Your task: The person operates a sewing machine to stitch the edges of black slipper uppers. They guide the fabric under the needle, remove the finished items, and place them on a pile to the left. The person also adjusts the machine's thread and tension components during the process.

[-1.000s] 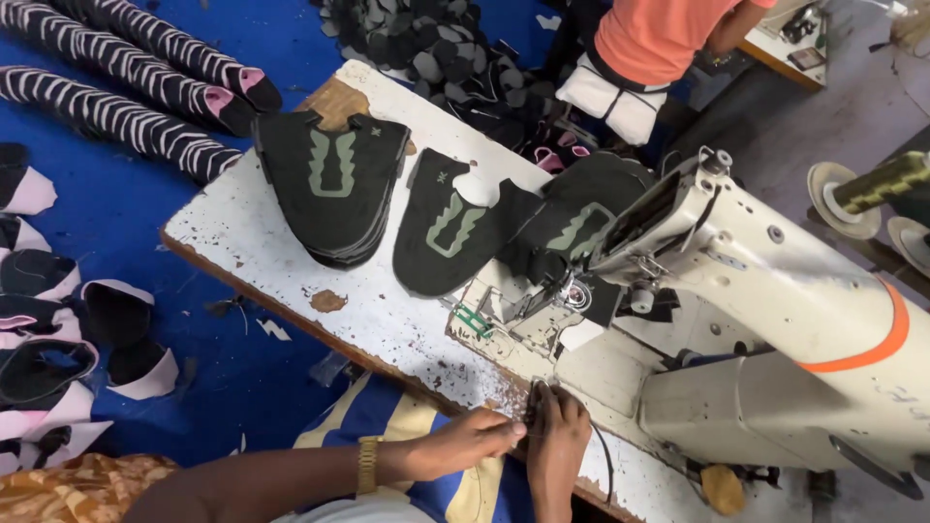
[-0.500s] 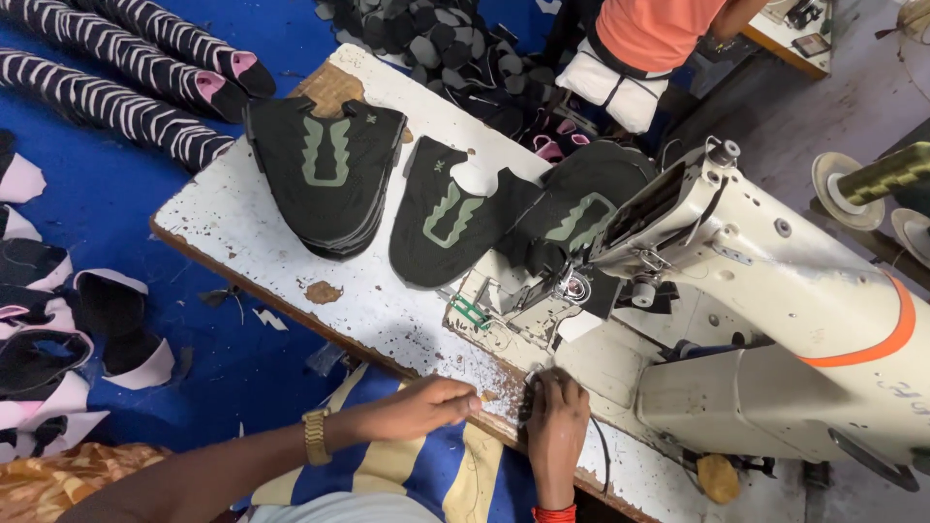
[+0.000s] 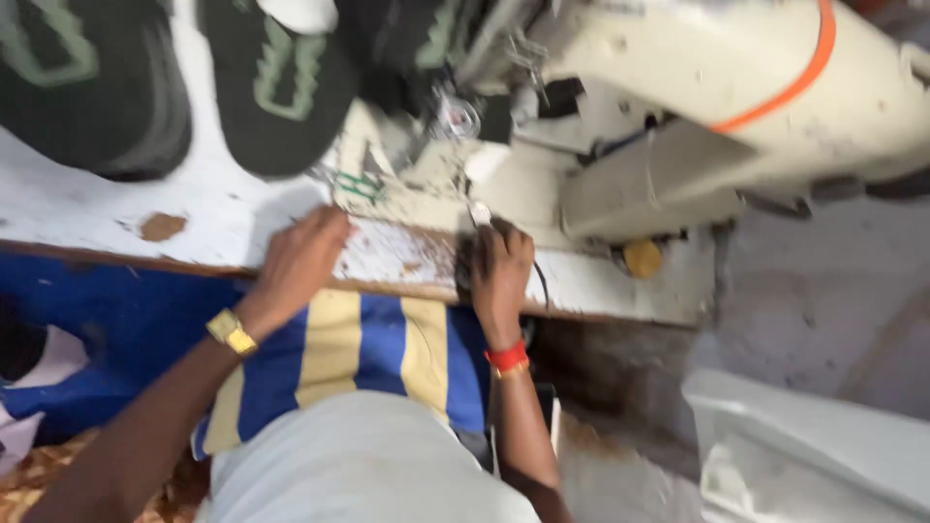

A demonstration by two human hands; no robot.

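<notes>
Right fingers: curled narrow around a small dark object at the near edge of the table; blur prevented telling what it was. Right hand (image 3: 499, 266) sat just near of the needle area of the sewing machine (image 3: 678, 116).
Left fingers: loosely bent, fingertips pressed on the worn table edge (image 3: 387, 254); nothing seen held. Left hand (image 3: 300, 261) lay left of the right hand, apart from it.
Key relation: the dark object lay under the right fingers, just right of and slightly far from the left hand; right hand was the nearer. Its long axis could not be read.
Wrists: gold watch (image 3: 231, 332) on left, red band (image 3: 507, 356) on right.
Outward: two black shoe uppers with green markings (image 3: 281, 87) lay far-left on the white table, well apart from both hands. Machine body cream with an orange stripe, far-right.
Change from earlier frame: view had dropped closer and tilted toward the lap; hands had stayed at the table edge, now spread further apart; the person in orange was out of view.
</notes>
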